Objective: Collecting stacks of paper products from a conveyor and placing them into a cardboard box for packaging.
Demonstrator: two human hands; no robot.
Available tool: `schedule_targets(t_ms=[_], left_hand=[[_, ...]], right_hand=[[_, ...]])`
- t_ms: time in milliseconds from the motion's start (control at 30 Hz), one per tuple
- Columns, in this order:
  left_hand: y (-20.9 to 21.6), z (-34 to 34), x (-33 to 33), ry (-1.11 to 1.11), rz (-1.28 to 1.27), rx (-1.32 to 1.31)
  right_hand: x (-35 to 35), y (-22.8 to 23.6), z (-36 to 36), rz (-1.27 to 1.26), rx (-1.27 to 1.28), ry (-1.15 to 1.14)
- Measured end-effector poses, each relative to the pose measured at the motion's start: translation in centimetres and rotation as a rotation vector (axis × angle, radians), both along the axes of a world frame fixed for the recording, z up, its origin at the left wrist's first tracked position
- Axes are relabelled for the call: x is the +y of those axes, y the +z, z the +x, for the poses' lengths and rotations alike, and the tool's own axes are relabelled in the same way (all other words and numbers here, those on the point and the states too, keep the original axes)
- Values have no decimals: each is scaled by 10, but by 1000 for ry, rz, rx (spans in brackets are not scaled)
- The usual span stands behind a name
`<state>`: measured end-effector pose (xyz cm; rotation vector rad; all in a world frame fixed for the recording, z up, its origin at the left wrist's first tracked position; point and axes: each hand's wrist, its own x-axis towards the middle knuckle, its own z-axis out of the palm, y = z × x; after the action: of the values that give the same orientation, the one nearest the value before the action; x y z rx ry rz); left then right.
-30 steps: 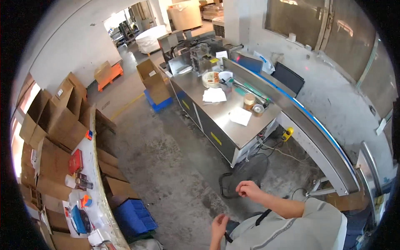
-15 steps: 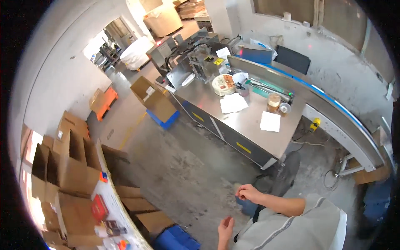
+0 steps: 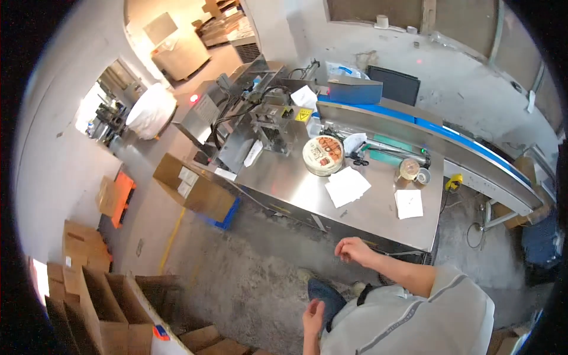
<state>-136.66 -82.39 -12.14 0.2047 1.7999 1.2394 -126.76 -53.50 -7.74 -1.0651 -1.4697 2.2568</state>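
Both hands are empty: right hand loosely curled near the steel desk, left hand fingers apart. Nearest paper sheet looks light and floppy; best pinched at an edge.

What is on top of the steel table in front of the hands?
On the steel table lie a round printed tin, two white paper sheets, tape rolls and scissors. Whatever lies beneath the sheets is covered. Both hands are empty, off the table.

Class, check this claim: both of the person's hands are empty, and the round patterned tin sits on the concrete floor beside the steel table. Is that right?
Not quite. The head view shows the round patterned tin on the steel table, not the floor. The left hand and right hand are indeed empty.
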Motion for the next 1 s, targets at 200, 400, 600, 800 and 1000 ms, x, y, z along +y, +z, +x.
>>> schedule_targets(t_ms=[200, 400, 600, 800, 1000], left_hand=[[-16, -159, 62, -160, -6, -12], [-13, -306, 112, -243, 27, -10], [-25, -387, 165, -174, 33, -20], [-68, -409, 178, -78, -299, -110], [-43, -403, 230, -41, -349, -152]], right_hand=[[91, 8, -69, -20, -138, -217], [199, 75, -117, 229, -177, -422], [372, 77, -158, 383, -92, -543], [613, 27, -250, 668, -375, -541], [748, -66, -313, 450, -628, -237]])
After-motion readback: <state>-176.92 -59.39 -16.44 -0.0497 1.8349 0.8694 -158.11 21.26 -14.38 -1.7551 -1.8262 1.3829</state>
